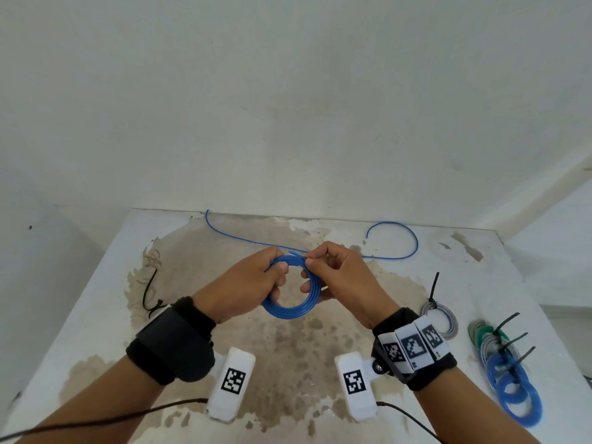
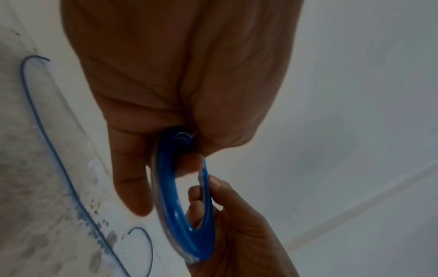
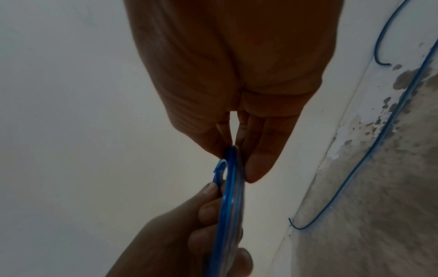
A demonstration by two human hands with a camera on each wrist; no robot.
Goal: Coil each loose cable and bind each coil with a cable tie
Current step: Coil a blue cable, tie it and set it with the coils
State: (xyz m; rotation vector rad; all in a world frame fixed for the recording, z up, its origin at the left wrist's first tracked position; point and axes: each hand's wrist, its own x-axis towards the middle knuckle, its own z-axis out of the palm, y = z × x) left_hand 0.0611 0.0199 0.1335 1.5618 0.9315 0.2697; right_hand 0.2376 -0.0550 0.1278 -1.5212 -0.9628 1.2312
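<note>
Two hands up over table [image 1: 512, 283] | L hand [image 1: 246, 283] grips blue coil [image 1: 290, 310] left rim, R hand [image 1: 339, 277] pinches right rim | wrist cams: coil edge-on, free tip [image 3: 219, 166] by L thumb, head cam hides it | loose blue cable [image 1: 397, 248] lies crosswise behind | tied coils [image 1: 509, 376] far R

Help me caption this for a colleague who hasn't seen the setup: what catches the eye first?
Both hands hold a blue coil above the middle of the stained table: the left hand grips its left side, the right hand pinches its right side. Behind them a loose blue cable trails across the table, and already tied coils lie at the right edge.
</note>
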